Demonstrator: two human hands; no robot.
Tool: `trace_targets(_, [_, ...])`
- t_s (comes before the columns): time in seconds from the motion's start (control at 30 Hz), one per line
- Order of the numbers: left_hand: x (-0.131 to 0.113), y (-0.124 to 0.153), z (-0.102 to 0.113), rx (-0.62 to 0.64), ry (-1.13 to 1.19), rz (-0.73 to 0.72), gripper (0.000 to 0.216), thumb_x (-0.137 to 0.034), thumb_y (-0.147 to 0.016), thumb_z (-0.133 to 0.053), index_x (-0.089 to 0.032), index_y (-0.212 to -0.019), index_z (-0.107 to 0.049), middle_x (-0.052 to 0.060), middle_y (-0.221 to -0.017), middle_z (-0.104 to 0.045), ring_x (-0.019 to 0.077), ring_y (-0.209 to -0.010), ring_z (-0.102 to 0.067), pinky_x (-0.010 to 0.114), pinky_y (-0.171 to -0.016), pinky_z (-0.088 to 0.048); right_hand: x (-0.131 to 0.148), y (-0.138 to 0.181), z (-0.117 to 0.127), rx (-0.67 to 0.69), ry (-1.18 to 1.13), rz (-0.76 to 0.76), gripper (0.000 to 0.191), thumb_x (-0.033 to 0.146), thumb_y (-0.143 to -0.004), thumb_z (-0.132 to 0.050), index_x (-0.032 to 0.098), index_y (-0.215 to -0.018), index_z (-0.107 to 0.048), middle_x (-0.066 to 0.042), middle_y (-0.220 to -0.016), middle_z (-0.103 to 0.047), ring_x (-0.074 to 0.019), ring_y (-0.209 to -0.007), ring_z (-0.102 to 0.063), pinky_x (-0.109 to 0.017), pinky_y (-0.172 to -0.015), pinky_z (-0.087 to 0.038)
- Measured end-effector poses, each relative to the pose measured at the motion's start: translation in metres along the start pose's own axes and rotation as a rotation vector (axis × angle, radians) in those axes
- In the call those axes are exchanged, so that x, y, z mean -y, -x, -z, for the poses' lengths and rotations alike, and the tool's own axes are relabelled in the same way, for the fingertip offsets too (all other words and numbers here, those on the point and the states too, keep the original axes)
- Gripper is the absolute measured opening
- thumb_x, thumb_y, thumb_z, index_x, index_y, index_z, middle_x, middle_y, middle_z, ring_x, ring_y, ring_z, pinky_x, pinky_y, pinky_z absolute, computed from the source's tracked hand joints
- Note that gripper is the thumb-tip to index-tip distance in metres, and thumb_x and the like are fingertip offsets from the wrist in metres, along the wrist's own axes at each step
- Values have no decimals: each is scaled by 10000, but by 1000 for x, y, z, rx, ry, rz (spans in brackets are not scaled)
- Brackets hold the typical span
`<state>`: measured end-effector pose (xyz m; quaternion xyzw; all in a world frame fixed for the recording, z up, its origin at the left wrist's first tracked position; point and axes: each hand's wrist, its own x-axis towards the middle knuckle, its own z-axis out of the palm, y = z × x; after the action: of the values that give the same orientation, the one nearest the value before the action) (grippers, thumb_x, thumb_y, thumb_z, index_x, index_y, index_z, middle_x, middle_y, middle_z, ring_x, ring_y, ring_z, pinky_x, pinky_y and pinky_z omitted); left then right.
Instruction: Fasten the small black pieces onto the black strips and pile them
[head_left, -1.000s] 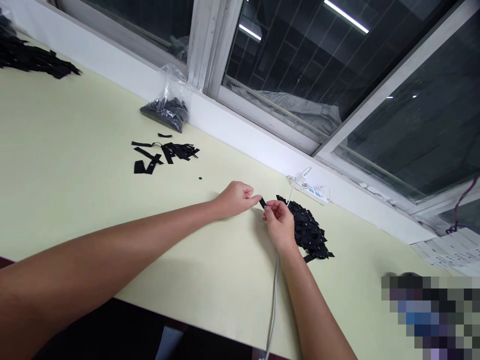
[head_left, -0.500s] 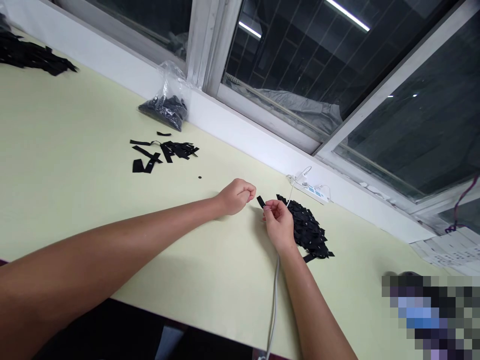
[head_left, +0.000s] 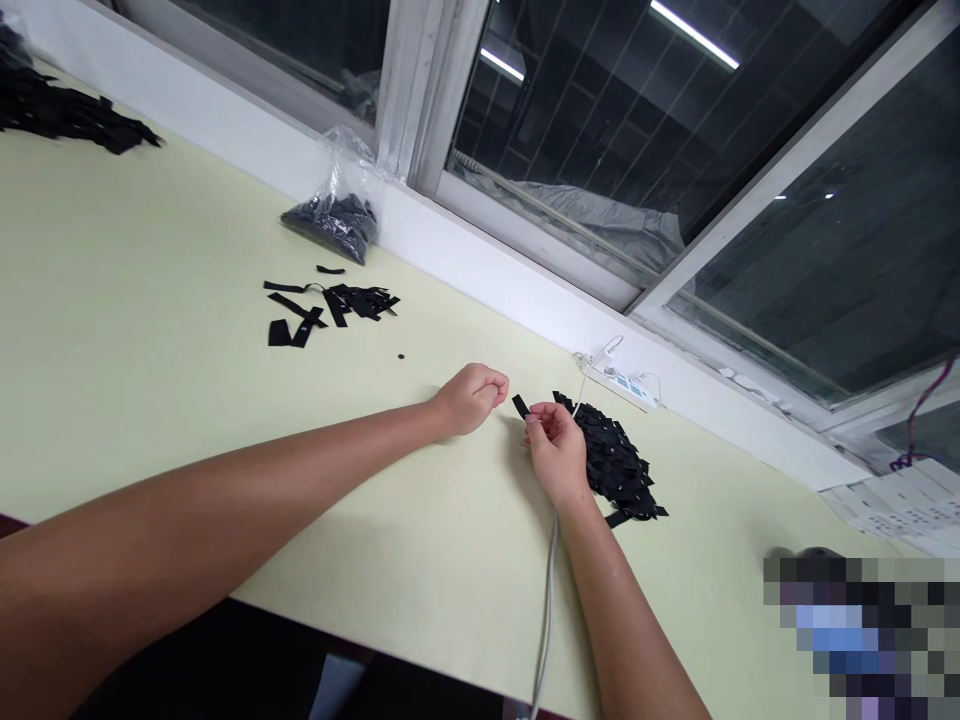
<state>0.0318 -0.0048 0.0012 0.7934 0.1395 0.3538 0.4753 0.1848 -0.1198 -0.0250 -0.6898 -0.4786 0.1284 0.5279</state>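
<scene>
My left hand is closed in a fist above the middle of the pale green table; what it holds, if anything, is hidden. Just to its right, my right hand pinches a short black fabric strip between thumb and fingers, the strip's free end pointing up and left. Behind the right hand lies a heap of black strips. A smaller scatter of black strips is farther back on the left, with a small dark round piece in front of it.
A clear plastic bag with dark pieces inside leans at the wall. Another dark heap lies far left. A white power strip stands behind the right heap, and a white cable runs under my right wrist to the front edge.
Both hands keep nearly the same pose and grip. The whole view has shifted very slightly; nothing is picked up or let go.
</scene>
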Motion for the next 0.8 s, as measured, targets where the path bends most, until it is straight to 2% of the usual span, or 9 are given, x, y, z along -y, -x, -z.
trace_targets(0.07, [3,0,-1,-72,-73,-27,158,-217,-798,-402,-191,-675,-497,6,-633,-495,159,-633,-467,297,-606,-396,-1,0,0,-2,-5,5,241,400,-797,-614,214,-949,-635,-47,-840,-670,-178,-690,-592,-311,-632,-496])
trace_targets(0.13, [3,0,-2,-136,-152,-66,215,-344,-883,-451,-188,-943,-586,77,-992,-626,221,-961,-558,358,-836,-467,-3,-1,0,-3,-5,9,248,409,-797,-616,215,-950,-637,-49,-841,-675,-179,-691,-590,-312,-633,-496])
trace_targets(0.23, [-2,3,-2,-93,-236,-20,531,-550,-920,-457,-221,-1337,-472,140,-1511,-380,294,-1396,-325,480,-1119,-320,-4,-1,0,-6,5,14,251,420,-800,-617,217,-946,-638,-50,-850,-678,-184,-707,-594,-315,-645,-498])
trace_targets(0.33, [-9,6,-2,89,-287,90,746,-680,-916,-380,-272,-1527,-250,100,-1664,-38,324,-1522,-28,560,-1199,-109,-5,-1,0,-6,11,15,254,425,-805,-616,216,-946,-638,-53,-859,-680,-186,-710,-595,-319,-651,-499])
trace_targets(0.47, [-12,8,-4,184,-342,154,823,-736,-915,-272,-259,-1571,-133,100,-1667,38,319,-1528,47,558,-1201,-40,-5,-2,1,-12,14,11,251,427,-806,-617,215,-939,-636,-54,-869,-683,-181,-692,-589,-319,-643,-498])
trace_targets(0.53, [-9,7,-5,157,-366,158,776,-712,-937,-211,-244,-1556,-191,113,-1662,-66,306,-1525,-45,532,-1197,-92,-4,-2,1,-21,13,10,248,424,-805,-618,215,-936,-636,-55,-876,-684,-181,-698,-592,-316,-642,-499])
trace_targets(0.6, [-5,6,-6,101,-395,144,699,-659,-966,-145,-225,-1468,-362,133,-1579,-315,295,-1456,-260,506,-1154,-208,-4,-2,2,-24,14,5,243,417,-807,-613,216,-940,-634,-53,-878,-681,-182,-705,-596,-313,-641,-500])
trace_targets(0.7, [-2,4,-8,-5,-421,137,653,-618,-981,-119,-184,-1048,-602,115,-1061,-659,250,-1002,-583,421,-913,-406,-5,-2,2,-16,15,-11,232,406,-815,-598,217,-948,-627,-45,-874,-670,-179,-700,-597,-306,-620,-496])
trace_targets(0.8, [-7,2,-10,-134,-390,164,570,-686,-916,-336,-198,-657,-478,13,-595,-499,158,-573,-440,320,-605,-344,-5,-2,2,-8,20,-12,231,402,-821,-592,217,-956,-624,-45,-886,-665,-177,-702,-597,-306,-622,-499])
